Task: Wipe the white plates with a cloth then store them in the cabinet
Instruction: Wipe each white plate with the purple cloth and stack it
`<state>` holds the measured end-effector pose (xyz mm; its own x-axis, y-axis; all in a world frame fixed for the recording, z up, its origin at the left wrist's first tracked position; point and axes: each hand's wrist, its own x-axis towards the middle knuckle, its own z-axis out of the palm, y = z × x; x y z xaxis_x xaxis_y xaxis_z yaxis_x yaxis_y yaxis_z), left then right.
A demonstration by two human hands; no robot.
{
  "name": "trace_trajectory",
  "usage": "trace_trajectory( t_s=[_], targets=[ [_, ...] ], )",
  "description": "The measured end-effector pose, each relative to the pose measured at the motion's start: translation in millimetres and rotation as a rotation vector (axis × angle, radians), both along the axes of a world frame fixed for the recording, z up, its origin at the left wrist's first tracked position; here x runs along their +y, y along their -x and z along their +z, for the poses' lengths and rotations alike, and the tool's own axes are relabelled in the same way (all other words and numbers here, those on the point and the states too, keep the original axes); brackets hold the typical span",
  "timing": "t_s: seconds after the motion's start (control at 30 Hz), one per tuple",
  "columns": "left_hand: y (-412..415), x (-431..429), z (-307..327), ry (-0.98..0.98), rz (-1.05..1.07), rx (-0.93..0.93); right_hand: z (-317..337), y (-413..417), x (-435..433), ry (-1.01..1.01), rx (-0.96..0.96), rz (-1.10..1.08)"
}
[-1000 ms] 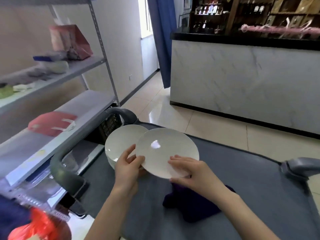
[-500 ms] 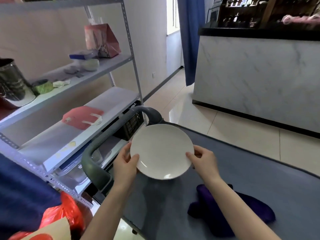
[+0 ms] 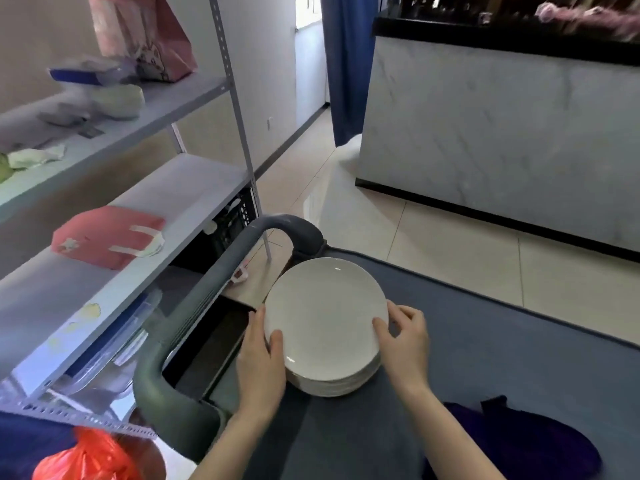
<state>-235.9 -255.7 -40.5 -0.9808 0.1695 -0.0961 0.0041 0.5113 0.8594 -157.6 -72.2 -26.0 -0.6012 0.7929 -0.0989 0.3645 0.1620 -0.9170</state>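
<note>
Head camera: a person's left hand [image 3: 259, 362] and right hand [image 3: 403, 341] were clamped on opposite sides of the top plate [image 3: 325, 320], thumbs over the rim and fingers curled at its edge. The hands were apart, with the plate between them. It sat level over a stack of white plates [image 3: 332, 384] at the near-left corner of the grey desk [image 3: 502, 341], just beside the curved grey handle [image 3: 194, 327]. Whether it was already resting on the stack or hung a hair above it could not be told. A dark purple cloth [image 3: 519, 441] lay on the desk to the right, near the right forearm and clear of the plates. A metal shelf rack [image 3: 194, 181] stood to the left, holding a pink pouch [image 3: 107, 237], and a marble-fronted bar [image 3: 502, 133] and a blue curtain [image 3: 348, 64] filled the background. The step looked like seating this plate on the pile. Doing it well would likely mean keeping it flat, lining its rim up with those below, and sliding the fingers out sideways only once the weight had settled. The stack stood near the desk's edge, so a nudge toward the handle could tip it.
</note>
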Motion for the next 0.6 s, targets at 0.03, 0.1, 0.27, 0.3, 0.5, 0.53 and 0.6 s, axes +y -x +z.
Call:
trace_trajectory(
  t_s=[0.03,0.1,0.27,0.3,0.5,0.53,0.6],
  targets=[
    [3,0,-1,-0.007,-0.018,0.01,-3,2,-1,0.0,0.001,-0.02],
    [9,2,-1,-0.013,-0.044,0.013,-6,3,-1,0.009,-0.01,-0.051],
    [15,1,-3,0.0,-0.085,0.022,-9,0,-7,0.049,-0.036,-0.074],
    [15,0,-4,0.0,-0.089,0.025,-9,-1,-8,0.057,-0.044,-0.077],
    [37,-1,4,-0.073,-0.124,-0.078,-2,2,-2,0.038,-0.15,-0.02],
    [45,-1,6,-0.06,-0.157,-0.1,0,5,0,0.023,-0.197,0.009],
    [57,-1,10,0.0,-0.257,-0.143,6,12,6,-0.019,-0.311,0.082]
  ],
)
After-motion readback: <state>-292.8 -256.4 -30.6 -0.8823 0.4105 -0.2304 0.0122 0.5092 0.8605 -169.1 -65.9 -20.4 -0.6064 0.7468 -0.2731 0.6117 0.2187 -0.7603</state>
